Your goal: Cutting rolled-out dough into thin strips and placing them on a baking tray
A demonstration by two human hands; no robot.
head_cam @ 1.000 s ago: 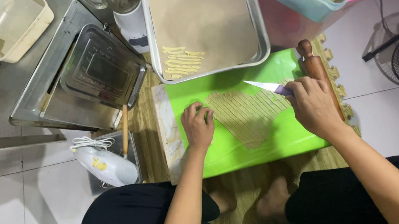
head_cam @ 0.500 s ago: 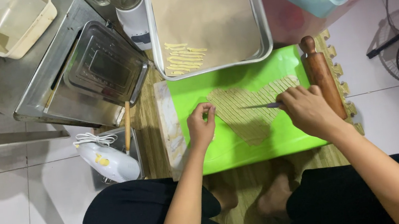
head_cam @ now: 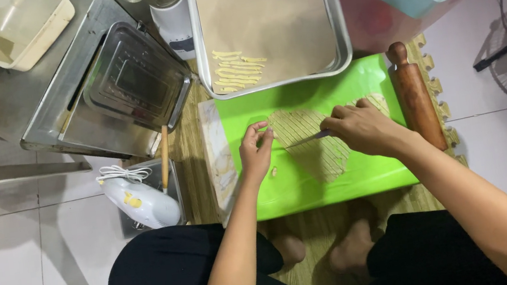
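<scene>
— Right hand [head_cam: 362,128] first: what is it doing?

— It is closed around the handle of a knife [head_cam: 308,140], whose blade sticks out past the fingers toward the other hand. A second ago that blade was raised over the far end of the green mat [head_cam: 337,180], tip angled up and away. Half a second ago it had come level. Now it lies low across the rolled dough sheet [head_cam: 316,147], so I judge a cut is under way rather than being lined up.

— And the left hand [head_cam: 257,155]?

— Loosely curled, fingertips pinched near the dough's edge just beyond the knife tip. Whether it actually grips a strip I cannot tell; a small crumb of dough lies just below it. It has barely shifted across the three moments.

— Which way does the dough run?

— The sheet sits under and between the two hands. Its scored lines, and so the strips' long axes, run from the person's body toward the metal baking tray [head_cam: 339,53]. The knife's long axis crosses them, running hand to hand.

— What else, big to small?

— Beyond the hands, that tray holds a few cut strips [head_cam: 236,73] in its near corner. Outside the right hand lies a wooden rolling pin [head_cam: 416,98], its length pointing away from the body. Past the left hand sits a white hand mixer [head_cam: 138,202].
</scene>
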